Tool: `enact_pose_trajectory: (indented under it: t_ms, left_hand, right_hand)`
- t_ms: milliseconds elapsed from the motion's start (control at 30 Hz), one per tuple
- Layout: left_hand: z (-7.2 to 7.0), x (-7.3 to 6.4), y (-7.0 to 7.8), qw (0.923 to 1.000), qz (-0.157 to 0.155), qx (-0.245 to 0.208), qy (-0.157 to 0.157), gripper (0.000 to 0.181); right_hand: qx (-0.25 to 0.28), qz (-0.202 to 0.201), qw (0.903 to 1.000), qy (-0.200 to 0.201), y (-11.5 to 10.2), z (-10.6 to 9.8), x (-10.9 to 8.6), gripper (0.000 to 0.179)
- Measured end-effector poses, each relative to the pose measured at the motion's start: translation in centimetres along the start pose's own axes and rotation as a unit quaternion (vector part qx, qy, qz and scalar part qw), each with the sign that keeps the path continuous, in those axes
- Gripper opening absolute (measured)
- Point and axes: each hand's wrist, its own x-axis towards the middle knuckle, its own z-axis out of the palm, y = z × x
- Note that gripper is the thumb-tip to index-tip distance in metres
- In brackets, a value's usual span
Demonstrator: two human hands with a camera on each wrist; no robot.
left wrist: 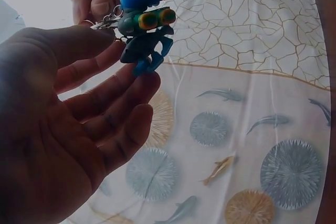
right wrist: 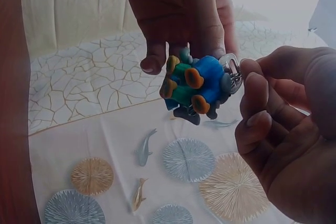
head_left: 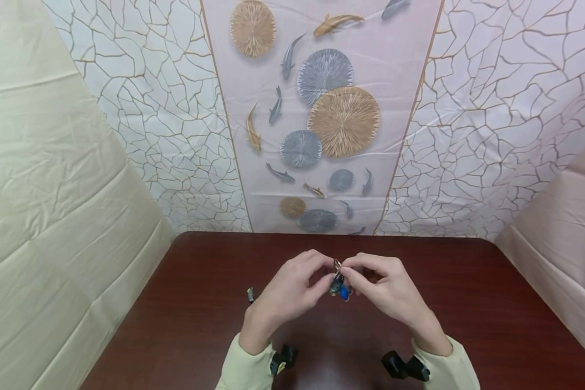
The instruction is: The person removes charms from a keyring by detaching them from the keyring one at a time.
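Note:
A keychain with several small rubbery figures, blue, green and dark with orange ends [right wrist: 207, 77], is held up above the table between both hands. My left hand [head_left: 292, 284] pinches it near its metal clasp [left wrist: 107, 21] with thumb and forefinger, the other fingers loosely spread below. Opposite, my right hand [head_left: 390, 284] pinches the ring end with thumb and fingertips, its other fingers curled in toward the palm. The blue figure [head_left: 344, 293] dangles lowest in the head view. Fingertips partly hide the ring.
On the dark red-brown table [head_left: 200, 336], a small greyish object [head_left: 251, 294] lies just left of my left hand. A patterned cloth [head_left: 322, 162] with fish and round shapes hangs behind the far edge. Pale padded fabric [head_left: 78, 216] walls the left side, with similar fabric at right.

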Motion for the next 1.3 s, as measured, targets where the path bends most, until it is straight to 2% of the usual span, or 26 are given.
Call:
enact_pose_trajectory:
  t_ms: [233, 500, 667, 933, 1067, 1300]
  left_hand:
    - [0.16, 0.08, 0.01, 1.0000, 0.002, -0.004, 0.003, 0.009]
    - [-0.06, 0.04, 0.06, 0.9989, -0.024, -0.038, -0.014, 0.008]
    - [-0.26, -0.04, 0.00, 0.9987, -0.030, -0.040, -0.015, 0.008]
    - [-0.15, -0.21, -0.15, 0.9998, -0.017, -0.004, 0.003, 0.008]
    - [-0.06, -0.32, -0.16, 0.9998, -0.016, -0.010, 0.008, 0.005]
    - [-0.21, -0.09, -0.26, 0.9994, 0.014, -0.028, 0.016, 0.005]
  right_hand:
    - [0.000, -0.006, 1.0000, 0.006, 0.13, -0.04, -0.08, 0.016]
    - [0.002, -0.010, 0.9999, 0.006, 0.16, -0.07, -0.17, 0.016]
    - [0.003, -0.012, 0.9999, 0.008, 0.17, -0.04, -0.25, 0.017]
    - [0.001, -0.013, 0.9999, 0.007, 0.21, 0.00, -0.23, 0.018]
    - [-0.003, -0.005, 1.0000, 0.003, 0.07, -0.07, -0.22, 0.018]
    - [-0.004, -0.016, 0.9998, 0.008, -0.10, -0.18, -0.03, 0.019]
